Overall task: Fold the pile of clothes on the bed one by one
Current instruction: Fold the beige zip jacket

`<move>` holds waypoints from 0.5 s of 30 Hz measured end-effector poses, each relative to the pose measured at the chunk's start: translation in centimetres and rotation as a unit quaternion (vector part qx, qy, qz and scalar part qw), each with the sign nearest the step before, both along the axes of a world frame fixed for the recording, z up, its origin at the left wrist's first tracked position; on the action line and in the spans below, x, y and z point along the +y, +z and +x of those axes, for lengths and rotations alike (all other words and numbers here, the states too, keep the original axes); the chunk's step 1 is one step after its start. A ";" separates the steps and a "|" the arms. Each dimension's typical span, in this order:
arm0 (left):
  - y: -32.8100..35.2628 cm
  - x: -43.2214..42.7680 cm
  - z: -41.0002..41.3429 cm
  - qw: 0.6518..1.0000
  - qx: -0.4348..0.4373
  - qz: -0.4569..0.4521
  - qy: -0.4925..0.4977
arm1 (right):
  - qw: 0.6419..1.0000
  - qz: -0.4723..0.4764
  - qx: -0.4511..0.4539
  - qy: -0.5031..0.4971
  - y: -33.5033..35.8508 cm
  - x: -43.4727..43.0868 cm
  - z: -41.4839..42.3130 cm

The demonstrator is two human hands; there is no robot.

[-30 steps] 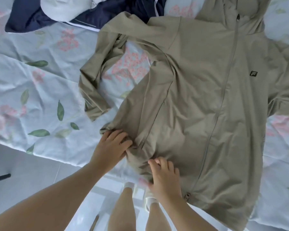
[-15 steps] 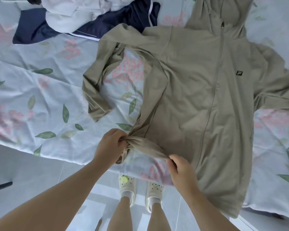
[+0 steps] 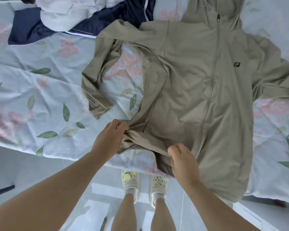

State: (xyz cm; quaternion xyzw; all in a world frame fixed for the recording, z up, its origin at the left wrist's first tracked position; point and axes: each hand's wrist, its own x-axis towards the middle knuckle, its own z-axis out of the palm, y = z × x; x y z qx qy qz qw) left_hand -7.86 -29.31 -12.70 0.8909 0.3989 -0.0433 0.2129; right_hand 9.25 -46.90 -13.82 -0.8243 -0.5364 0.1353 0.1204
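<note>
- On the bed, over a floral sheet: a khaki jacket lies front-up, zip closed, hood at 12 o'clock, hem at 6 o'clock by the near edge.
- The near sleeve, at 9 o'clock, is bent back on itself, cuff pointing to 6; the other runs off towards 3.
- Left hand: fingers curled round the bunched hem corner at 7 o'clock.
- Right hand: pinches the hem edge at 6 o'clock; the fabric between the hands is gathered.
- At 11 o'clock: a navy garment touches the jacket's shoulder, with a white garment on top.
- At 6 o'clock, on the floor: pale clogs.
</note>
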 end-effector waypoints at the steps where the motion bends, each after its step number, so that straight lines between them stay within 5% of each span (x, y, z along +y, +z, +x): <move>1: -0.3 0.0 0.0 1.000 -0.008 -0.009 0.007 | 1.000 0.003 0.006 0.006 -0.2 -0.3 -0.1; 15: -1.9 0.1 -1.1 0.994 0.033 -0.103 -0.021 | 0.985 -0.128 -0.027 0.108 -2.3 -1.5 -1.9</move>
